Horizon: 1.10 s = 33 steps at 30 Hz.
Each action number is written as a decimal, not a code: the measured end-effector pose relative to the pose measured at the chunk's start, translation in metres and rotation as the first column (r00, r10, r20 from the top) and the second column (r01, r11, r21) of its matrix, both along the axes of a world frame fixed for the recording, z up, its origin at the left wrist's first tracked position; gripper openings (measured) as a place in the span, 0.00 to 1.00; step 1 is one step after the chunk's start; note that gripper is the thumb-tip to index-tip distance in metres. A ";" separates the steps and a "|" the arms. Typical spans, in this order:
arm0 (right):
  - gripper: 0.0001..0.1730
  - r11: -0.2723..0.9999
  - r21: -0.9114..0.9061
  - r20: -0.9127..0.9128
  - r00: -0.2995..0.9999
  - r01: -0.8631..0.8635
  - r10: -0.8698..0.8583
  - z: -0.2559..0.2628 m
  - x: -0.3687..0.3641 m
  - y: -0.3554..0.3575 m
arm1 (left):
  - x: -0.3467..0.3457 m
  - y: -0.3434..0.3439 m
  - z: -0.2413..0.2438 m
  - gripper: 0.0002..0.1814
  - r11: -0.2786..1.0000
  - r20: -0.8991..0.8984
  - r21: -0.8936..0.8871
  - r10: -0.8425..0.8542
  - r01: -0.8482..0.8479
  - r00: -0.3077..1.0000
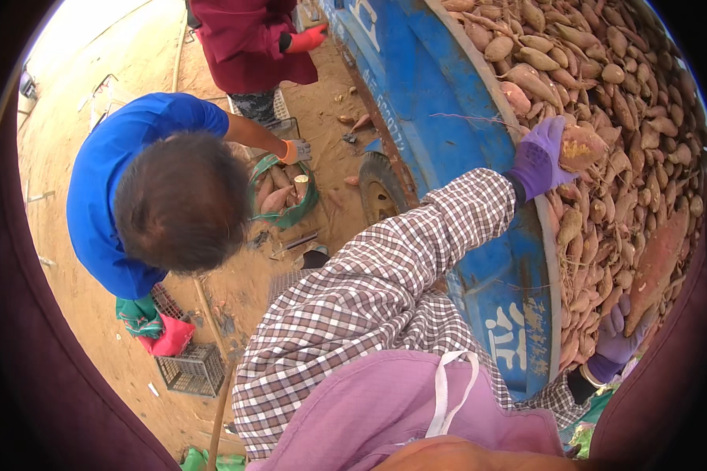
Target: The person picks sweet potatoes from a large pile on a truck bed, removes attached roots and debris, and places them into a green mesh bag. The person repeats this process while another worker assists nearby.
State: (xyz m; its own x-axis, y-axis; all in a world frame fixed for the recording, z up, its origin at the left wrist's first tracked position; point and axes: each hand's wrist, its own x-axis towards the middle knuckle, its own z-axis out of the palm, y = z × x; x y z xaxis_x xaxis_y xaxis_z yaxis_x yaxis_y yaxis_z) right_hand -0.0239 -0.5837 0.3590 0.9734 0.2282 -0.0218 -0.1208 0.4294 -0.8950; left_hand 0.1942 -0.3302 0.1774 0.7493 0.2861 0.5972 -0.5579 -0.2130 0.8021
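Purple gloves cover both of my hands. My left hand point(541, 154) reaches over the side wall of a blue truck bed point(477, 153). Its fingers are closed on a broad sweet potato point(584, 147) with a yellow, scraped-looking patch. Lower down at the right, my right hand point(620, 338) grips the lower end of a long, large sweet potato point(658, 268). Both hands are over a deep heap of loose sweet potatoes point(607, 194) filling the bed. Part of my right forearm is hidden behind my clothing.
A person in a blue shirt point(103, 200) bends over a green sack point(291, 215) of sweet potatoes. Another person in a dark red coat point(241, 41) stands beside the truck. A plastic crate point(191, 371), a wooden pole point(218, 400) and a wheel point(383, 188) are at ground level.
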 end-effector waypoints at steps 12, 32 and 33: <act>0.18 0.500 -0.321 0.171 0.568 0.804 -0.805 -0.074 -0.047 0.007 | 0.030 -0.002 -0.008 0.52 0.963 0.151 -0.151 -0.200 0.222 0.968; 0.39 -0.422 -0.636 0.771 0.506 0.646 -0.387 -0.158 -0.024 -0.021 | 0.043 -0.118 0.042 0.42 0.379 0.089 0.897 -0.660 0.227 0.746; 0.39 -0.425 -0.612 0.789 0.476 0.667 -0.388 -0.161 -0.022 -0.022 | 0.032 -0.130 0.046 0.42 0.307 0.093 0.942 -0.629 0.136 0.771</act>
